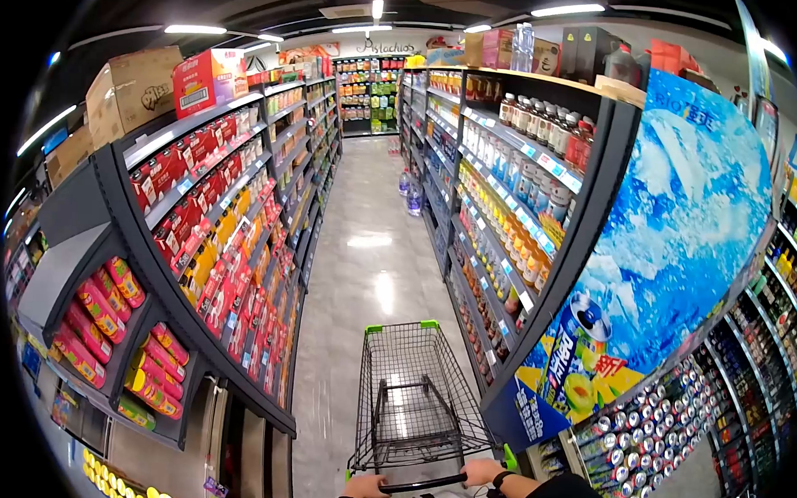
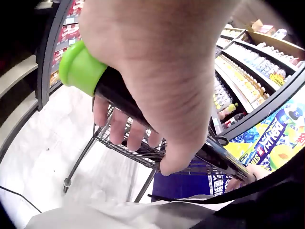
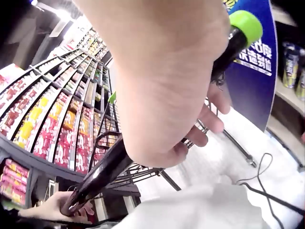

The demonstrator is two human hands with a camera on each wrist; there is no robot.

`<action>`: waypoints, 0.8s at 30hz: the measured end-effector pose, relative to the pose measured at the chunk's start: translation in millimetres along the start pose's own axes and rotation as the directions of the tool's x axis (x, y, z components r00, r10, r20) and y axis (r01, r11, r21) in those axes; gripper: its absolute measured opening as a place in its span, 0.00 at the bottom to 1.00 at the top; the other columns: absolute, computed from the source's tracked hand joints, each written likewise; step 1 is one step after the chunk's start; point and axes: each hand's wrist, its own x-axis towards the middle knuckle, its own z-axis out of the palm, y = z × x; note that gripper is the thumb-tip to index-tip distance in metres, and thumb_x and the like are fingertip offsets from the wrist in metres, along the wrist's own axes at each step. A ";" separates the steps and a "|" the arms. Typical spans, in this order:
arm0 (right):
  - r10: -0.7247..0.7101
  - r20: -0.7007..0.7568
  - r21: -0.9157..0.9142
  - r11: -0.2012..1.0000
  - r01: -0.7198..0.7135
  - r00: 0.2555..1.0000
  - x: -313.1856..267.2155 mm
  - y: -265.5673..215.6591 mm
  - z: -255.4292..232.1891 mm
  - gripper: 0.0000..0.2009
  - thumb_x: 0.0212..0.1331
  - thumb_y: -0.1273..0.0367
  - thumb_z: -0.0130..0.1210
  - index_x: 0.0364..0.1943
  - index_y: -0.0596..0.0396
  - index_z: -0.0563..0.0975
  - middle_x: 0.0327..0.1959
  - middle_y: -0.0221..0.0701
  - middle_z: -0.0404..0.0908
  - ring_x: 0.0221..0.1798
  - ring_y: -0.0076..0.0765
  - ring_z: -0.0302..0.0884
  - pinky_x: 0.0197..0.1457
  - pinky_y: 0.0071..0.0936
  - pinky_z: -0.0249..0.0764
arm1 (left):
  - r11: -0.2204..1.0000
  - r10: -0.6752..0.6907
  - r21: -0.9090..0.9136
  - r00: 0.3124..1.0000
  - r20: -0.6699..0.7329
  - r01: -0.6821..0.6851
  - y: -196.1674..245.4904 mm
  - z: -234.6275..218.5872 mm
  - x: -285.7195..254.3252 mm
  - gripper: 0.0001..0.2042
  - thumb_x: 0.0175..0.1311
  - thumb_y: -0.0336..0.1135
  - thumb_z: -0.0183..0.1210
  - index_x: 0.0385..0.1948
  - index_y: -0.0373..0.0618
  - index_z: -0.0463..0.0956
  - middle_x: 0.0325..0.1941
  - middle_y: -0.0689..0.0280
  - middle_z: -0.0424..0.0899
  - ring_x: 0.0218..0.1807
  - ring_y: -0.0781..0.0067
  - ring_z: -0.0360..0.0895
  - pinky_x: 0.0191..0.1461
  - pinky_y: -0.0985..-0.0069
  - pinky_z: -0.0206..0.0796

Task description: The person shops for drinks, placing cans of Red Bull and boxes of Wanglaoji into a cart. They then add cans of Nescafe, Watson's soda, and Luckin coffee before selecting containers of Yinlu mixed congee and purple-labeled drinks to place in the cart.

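Note:
A wire shopping cart [image 1: 411, 399] with green corner caps stands in front of me in the aisle mouth. My left hand [image 1: 366, 488] grips the left part of its black handle [image 1: 424, 484]. Seen from the left wrist, that hand [image 2: 157, 81] lies over the bar beside a green end cap [image 2: 83, 69], its fingers [image 2: 119, 129] showing beyond the bar. My right hand [image 1: 483, 471] holds the handle's right part. The right wrist view shows the hand [image 3: 167, 86] across the bar near another green cap [image 3: 246, 27], fingers [image 3: 209, 119] bent round the far side.
Shelves of red and yellow packages [image 1: 215, 216] line the left side, bottled drinks [image 1: 514, 200] the right. A blue drink advert [image 1: 671, 223] covers the right shelf end, with stacked cans [image 1: 646, 442] below. Large water bottles [image 1: 414, 199] stand on the aisle floor [image 1: 364, 221].

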 end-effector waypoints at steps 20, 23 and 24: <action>0.138 -0.755 0.001 0.978 -0.209 0.642 88.2 -14.2 -85.7 0.19 0.49 0.40 0.64 0.29 0.35 0.87 0.29 0.31 0.86 0.42 0.48 0.82 0.47 0.50 0.67 | 0.980 -0.142 -0.176 0.944 -0.297 0.092 -107.7 -39.5 -74.9 0.20 0.64 0.48 0.64 0.50 0.44 0.83 0.42 0.50 0.87 0.47 0.48 0.84 0.53 0.58 0.74; 0.155 -0.752 0.035 0.980 -0.196 0.641 91.6 -15.3 -91.5 0.18 0.50 0.43 0.64 0.28 0.37 0.87 0.29 0.30 0.86 0.44 0.48 0.80 0.51 0.49 0.63 | 0.880 -0.282 -0.419 0.956 -0.080 0.224 -191.0 45.9 -97.7 0.17 0.64 0.47 0.62 0.44 0.43 0.85 0.37 0.51 0.87 0.46 0.47 0.84 0.51 0.56 0.74; 0.146 -0.754 0.030 0.982 -0.188 0.640 91.2 -11.9 -86.1 0.17 0.50 0.43 0.64 0.28 0.38 0.87 0.29 0.30 0.86 0.45 0.48 0.79 0.52 0.48 0.62 | 0.847 -0.312 -0.466 0.949 -0.044 0.256 -185.2 44.6 -105.6 0.17 0.65 0.48 0.62 0.44 0.43 0.85 0.37 0.51 0.87 0.46 0.47 0.84 0.51 0.56 0.74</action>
